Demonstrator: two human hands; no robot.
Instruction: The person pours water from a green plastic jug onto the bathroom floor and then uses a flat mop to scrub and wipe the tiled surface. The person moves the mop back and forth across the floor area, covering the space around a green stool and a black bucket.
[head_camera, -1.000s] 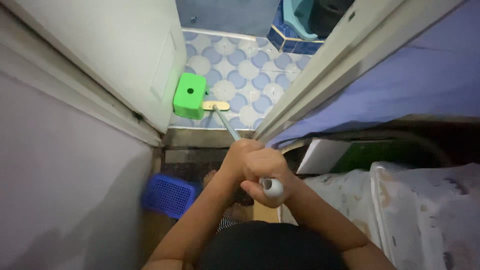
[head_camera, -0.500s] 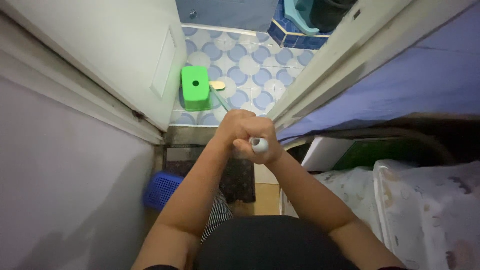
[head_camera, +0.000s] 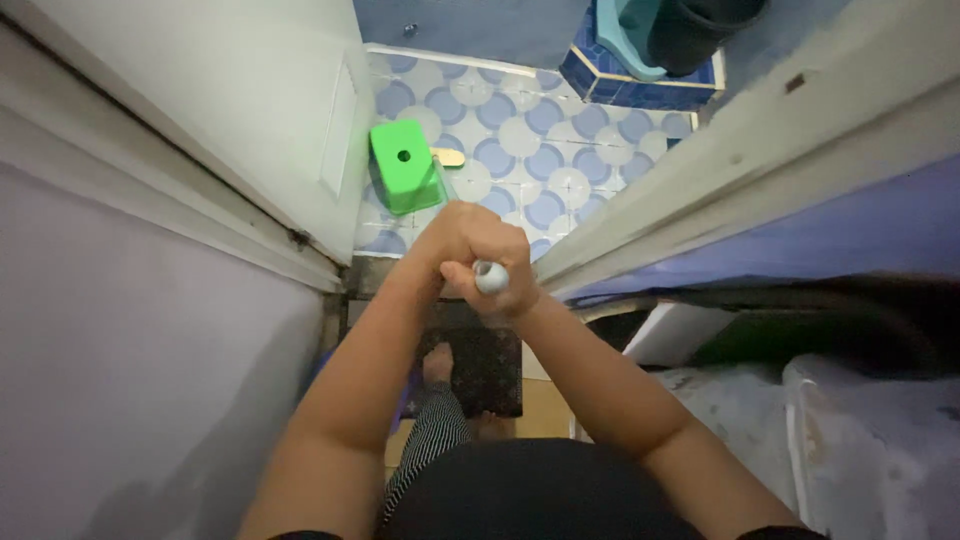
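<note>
In the narrow doorway between the room and the tiled bathroom, the person stands with both arms stretched forward, both hands wrapped around a mop handle (head_camera: 490, 277) whose rounded grey end points back toward the camera. The left hand (head_camera: 462, 240) is curled into a fist around the pole, just ahead of the right hand (head_camera: 497, 292), which is closed tight around the very end of it; the two hands touch each other. Most of the pole is hidden behind the fists. Its pale yellow mop head (head_camera: 449, 157) shows on the bathroom floor (head_camera: 540, 160), lying just beside the right edge of a bright green plastic stool (head_camera: 404, 165) with a round hole in its top. The floor there is covered in tiles patterned with blue and white circles. Farther in stands a raised blue-tiled step (head_camera: 640, 85) with a dark bucket (head_camera: 700, 25) on it. A white door (head_camera: 270, 110) stands open on the left. Below the hands a dark doormat (head_camera: 480, 365) lies at the threshold, and one bare foot (head_camera: 437, 362) rests on it. A bed with a light patterned sheet (head_camera: 860, 440) fills the lower right, well apart from the hands.
</note>
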